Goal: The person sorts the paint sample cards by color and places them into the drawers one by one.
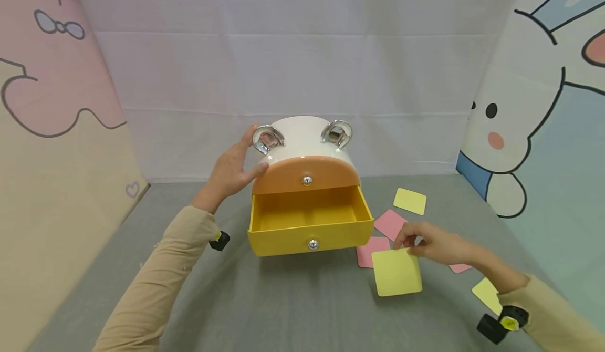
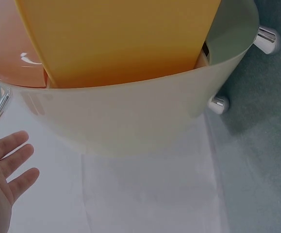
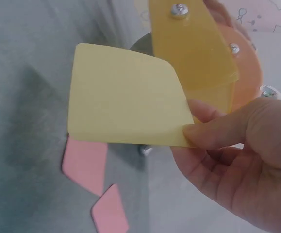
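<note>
A small rounded cabinet with a white top (image 1: 302, 134), two silver ear-like rings and an orange upper drawer front (image 1: 304, 176) stands on the grey table. Its yellow lower drawer (image 1: 312, 237) is pulled out, and I see nothing inside. My left hand (image 1: 231, 168) rests at the cabinet's left side, thumb by the orange front; the left wrist view shows its fingers (image 2: 16, 155) spread. To the right of the drawer, my right hand (image 1: 432, 241) pinches a yellow square card (image 1: 397, 273) by its edge, thumb on one face in the right wrist view.
Pink cards (image 1: 389, 224) lie right of the cabinet, partly behind the held card and right hand. One yellow card (image 1: 409, 201) is farther back, another (image 1: 488, 295) near the right forearm. A white cloth wall (image 1: 302, 73) stands behind, printed panels (image 1: 557, 147) at the sides.
</note>
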Motion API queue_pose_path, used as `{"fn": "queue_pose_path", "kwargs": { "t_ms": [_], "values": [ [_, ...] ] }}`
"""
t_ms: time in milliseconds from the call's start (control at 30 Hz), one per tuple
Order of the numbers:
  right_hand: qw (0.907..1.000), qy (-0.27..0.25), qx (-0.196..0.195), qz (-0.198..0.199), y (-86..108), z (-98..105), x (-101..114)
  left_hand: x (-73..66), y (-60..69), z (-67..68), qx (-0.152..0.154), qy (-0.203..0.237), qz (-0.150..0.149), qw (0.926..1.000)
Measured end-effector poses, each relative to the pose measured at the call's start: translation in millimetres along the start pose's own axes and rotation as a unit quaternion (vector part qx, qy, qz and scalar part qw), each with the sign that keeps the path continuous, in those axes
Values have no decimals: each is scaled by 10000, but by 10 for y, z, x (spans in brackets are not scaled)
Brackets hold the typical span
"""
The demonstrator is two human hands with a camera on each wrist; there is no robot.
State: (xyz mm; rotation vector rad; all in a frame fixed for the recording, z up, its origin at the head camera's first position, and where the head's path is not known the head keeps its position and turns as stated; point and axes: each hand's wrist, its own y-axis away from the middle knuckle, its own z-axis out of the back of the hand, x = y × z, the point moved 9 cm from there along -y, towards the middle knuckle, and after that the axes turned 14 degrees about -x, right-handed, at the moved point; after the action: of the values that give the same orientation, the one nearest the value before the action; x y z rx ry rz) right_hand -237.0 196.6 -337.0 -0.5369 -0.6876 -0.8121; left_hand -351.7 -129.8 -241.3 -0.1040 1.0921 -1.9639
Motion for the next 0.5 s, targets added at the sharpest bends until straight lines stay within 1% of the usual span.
{"fn": "queue_pose_path", "kwargs": {
  "t_ms": [200, 300, 500],
  "values": [
    [9999, -66, -68, 121, -111, 137, 257, -5, -2, -2, 49, -22, -16, 10000],
    [9995, -44, -165, 249, -181, 219, 385, -3, 0, -2, 66, -39, 1, 10000],
    [9993, -221, -260, 146, -391, 363, 589, -13, 7, 7, 76, -42, 0, 10000]
  ]
}}
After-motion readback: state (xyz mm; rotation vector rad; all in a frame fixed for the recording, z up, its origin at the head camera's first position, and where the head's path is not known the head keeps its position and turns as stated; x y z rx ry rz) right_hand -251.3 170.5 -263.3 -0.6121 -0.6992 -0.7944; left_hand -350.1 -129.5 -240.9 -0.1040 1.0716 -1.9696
